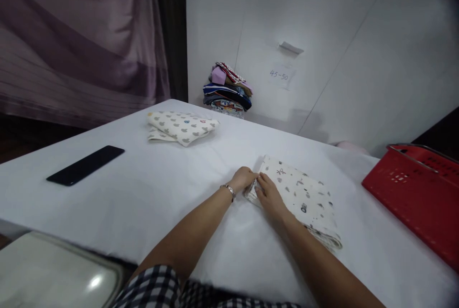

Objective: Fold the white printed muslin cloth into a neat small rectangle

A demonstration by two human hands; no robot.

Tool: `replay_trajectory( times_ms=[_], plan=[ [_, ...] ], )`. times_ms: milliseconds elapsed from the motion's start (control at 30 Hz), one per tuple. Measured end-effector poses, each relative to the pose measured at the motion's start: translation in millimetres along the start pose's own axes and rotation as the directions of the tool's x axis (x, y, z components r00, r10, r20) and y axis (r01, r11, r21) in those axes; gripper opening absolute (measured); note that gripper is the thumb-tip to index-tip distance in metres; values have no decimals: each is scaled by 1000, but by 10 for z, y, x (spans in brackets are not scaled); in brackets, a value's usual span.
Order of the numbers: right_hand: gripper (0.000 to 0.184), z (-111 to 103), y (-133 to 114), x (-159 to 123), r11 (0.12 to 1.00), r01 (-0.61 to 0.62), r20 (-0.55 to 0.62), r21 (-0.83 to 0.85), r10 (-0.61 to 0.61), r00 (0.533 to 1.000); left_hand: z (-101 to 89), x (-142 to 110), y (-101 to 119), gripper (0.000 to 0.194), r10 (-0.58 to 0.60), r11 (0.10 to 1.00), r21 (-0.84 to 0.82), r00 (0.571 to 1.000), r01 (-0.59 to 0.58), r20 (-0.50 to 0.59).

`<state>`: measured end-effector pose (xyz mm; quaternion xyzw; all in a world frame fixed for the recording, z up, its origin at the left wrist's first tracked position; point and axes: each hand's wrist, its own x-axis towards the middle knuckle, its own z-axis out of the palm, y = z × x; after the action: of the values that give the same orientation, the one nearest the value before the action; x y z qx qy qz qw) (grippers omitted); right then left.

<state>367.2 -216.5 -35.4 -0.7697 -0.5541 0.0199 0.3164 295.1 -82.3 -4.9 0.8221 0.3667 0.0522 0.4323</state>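
A white cloth with a small dark print (304, 193) lies folded into a flat, layered rectangle on the white table. My left hand (244, 178), with a bracelet at the wrist, is closed on the cloth's left edge, thumb and fingers pinching it. Just beside it, my right hand (270, 195) rests along the same edge, fingers bent over the layers near the corner. Both hands almost touch. Further back to the left lies a second white cloth (182, 126) with grey shapes, loosely folded.
A black phone-like slab (86, 165) lies on the table (150, 203) at left. A red basket (419, 193) with a metal handle stands at right. Stacked folded fabrics (229, 90) sit beyond the far edge by the wall. A pale, glossy surface (53, 274) is at lower left.
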Motion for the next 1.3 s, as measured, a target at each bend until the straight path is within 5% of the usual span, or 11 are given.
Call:
replay_trajectory(
  times_ms=[200,767,1000,1300],
  plan=[
    [34,-26,-57,-41,999,-27,-70,37,29,997,2,41,17,26,-7,1000,28,1000,7,0],
    [29,-90,-242,-34,997,47,-56,-56,-50,997,136,596,515,43,-67,997,28,997,68,-48],
    [30,-55,-200,-17,993,85,-62,-75,-90,994,193,753,533,34,-76,997,28,992,79,-96],
    [29,-54,-240,-31,993,82,-46,-83,-86,995,224,992,544,46,-67,993,91,991,77,-113]
  ],
)
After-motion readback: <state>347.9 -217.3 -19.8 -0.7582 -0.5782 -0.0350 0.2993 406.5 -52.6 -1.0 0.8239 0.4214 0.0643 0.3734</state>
